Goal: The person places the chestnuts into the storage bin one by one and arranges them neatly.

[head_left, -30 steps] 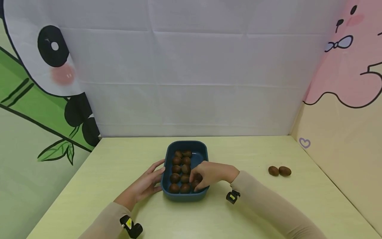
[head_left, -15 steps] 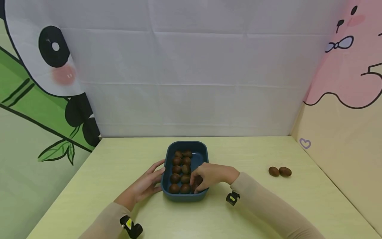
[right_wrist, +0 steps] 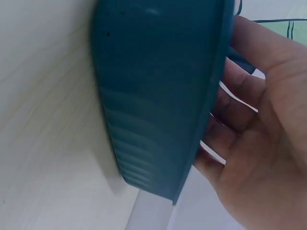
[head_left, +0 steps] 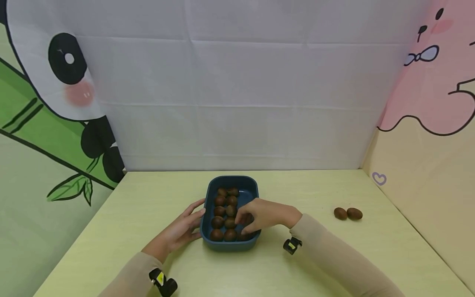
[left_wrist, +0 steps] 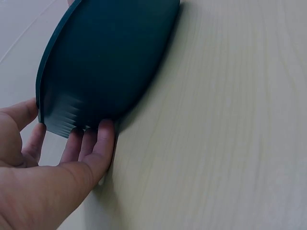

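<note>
A dark blue rectangular box (head_left: pixel 231 246) stands on the table, holding several small, shiny brown oval pieces (head_left: pixel 217 222) laid in rows. My left hand (head_left: pixel 182 227) lies along its left side; in the left wrist view those fingertips touch the outer wall. Over the box's right part is my right hand (head_left: pixel 265 214), thumb and index finger parted and bent down inside the rim. Just under the thumb sits one brown oval in the near right corner, partly covered by the hand. In the right wrist view the box wall (right_wrist: pixel 153 96) hides the right fingertips.
Two more brown ovals (head_left: pixel 347 213) lie side by side on the table (head_left: pixel 297 264) to the right. A pale cloth wall (head_left: pixel 237 103) rises behind the table, and printed panels (head_left: pixel 419 165) flank it.
My right hand has risen slightly and drawn back to the right, its fingers parting from the brown oval in the near right corner. My left hand stays at the box.
</note>
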{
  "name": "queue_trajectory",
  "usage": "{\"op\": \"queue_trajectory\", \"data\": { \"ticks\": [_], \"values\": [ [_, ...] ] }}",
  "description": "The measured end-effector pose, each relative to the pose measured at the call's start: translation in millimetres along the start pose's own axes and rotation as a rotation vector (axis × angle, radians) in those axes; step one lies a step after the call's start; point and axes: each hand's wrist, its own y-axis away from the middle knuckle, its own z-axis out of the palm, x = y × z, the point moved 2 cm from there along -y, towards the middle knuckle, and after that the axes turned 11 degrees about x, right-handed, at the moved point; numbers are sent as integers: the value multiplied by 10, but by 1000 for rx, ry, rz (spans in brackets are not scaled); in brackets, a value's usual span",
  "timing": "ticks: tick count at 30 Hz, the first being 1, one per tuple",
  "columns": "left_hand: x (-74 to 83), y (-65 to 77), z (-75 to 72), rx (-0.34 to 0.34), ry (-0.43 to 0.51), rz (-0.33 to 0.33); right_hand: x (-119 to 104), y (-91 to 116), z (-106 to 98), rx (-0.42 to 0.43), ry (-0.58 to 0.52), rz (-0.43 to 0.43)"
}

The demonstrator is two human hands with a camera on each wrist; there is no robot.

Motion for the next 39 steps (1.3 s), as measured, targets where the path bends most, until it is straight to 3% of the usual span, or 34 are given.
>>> {"op": "queue_trajectory", "data": {
  "ticks": [9,17,32,39],
  "values": [
    [7,2,0,10,-2,1,60,190,-221,87,23,5],
    [6,8,-5,2,0,6,203,511,-414,187,55,58],
    [10,16,0,-7,7,5,803,1606,-806,350,83,287],
    [14,25,5,0,13,5,1109,1941,-858,375,141,377]
  ]
}}
